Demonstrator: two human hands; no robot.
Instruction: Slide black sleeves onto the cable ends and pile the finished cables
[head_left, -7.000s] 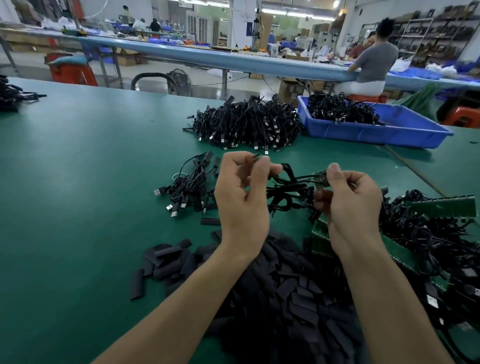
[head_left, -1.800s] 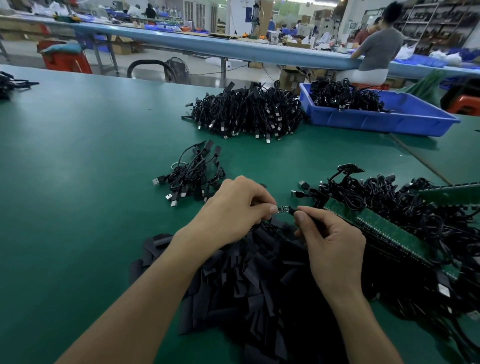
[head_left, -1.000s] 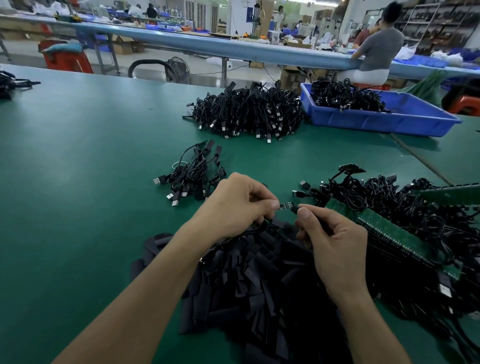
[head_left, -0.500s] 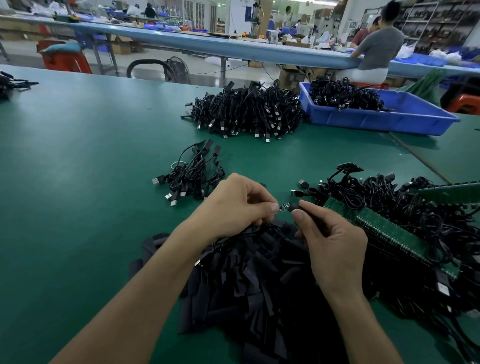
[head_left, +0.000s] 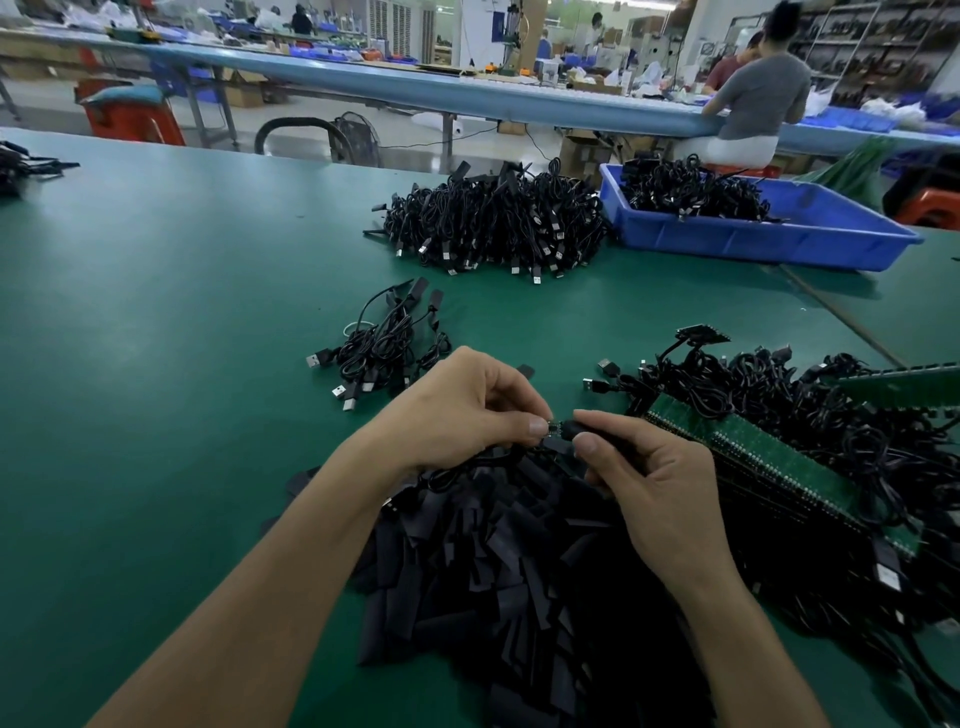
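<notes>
My left hand (head_left: 462, 410) pinches the small board end of a black cable (head_left: 555, 428) between thumb and fingers. My right hand (head_left: 649, 473) pinches a black sleeve (head_left: 587, 429) right against that end; the two hands almost touch. Below them lies a big heap of loose black sleeves (head_left: 498, 561). A small pile of cables with USB plugs (head_left: 384, 348) lies just beyond my left hand. To the right a tangle of black cables (head_left: 810, 415) lies over green circuit strips (head_left: 753, 457).
A larger heap of black cables (head_left: 493, 223) sits farther back on the green table (head_left: 156, 312), beside a blue bin (head_left: 769, 234) holding more cables. A person sits at a long bench behind. More cables (head_left: 21, 166) lie at the far left edge.
Seven seconds ago both hands were raised over the table with a cable; they have since come down over the sleeve heap. In the last second they barely moved, fingertips closing together.
</notes>
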